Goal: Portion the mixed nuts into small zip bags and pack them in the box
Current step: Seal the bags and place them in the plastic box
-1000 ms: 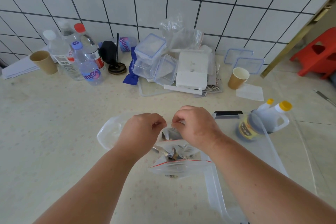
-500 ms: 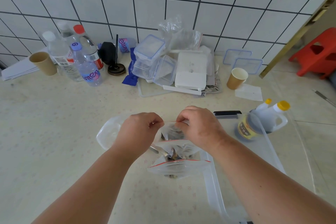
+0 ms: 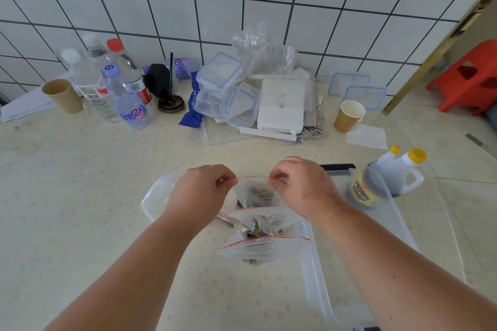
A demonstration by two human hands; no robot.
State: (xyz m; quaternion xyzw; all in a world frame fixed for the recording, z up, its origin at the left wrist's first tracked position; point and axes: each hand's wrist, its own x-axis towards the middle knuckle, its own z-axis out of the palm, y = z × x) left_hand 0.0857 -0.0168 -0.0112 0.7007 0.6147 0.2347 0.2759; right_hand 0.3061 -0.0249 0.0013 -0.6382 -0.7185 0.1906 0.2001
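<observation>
My left hand (image 3: 199,188) and my right hand (image 3: 304,185) pinch the two ends of the red-striped top edge of a small clear zip bag (image 3: 255,192) with nuts inside, held above the table. Below it lies a bigger zip bag of mixed nuts (image 3: 265,246) with a metal spoon (image 3: 228,222) poking into it. A clear plastic box (image 3: 317,271) stands at the lower right, partly under my right forearm. A clear bag or bowl (image 3: 154,196) shows behind my left hand.
A brown sauce jug (image 3: 376,185) with yellow caps stands behind the box. At the back wall stand water bottles (image 3: 129,107), paper cups (image 3: 63,95), stacked clear containers (image 3: 223,88), a white box (image 3: 281,107) and lids. A red stool (image 3: 468,78) is at the far right.
My hands have drawn apart along the small bag's top edge, stretching it flat between them.
</observation>
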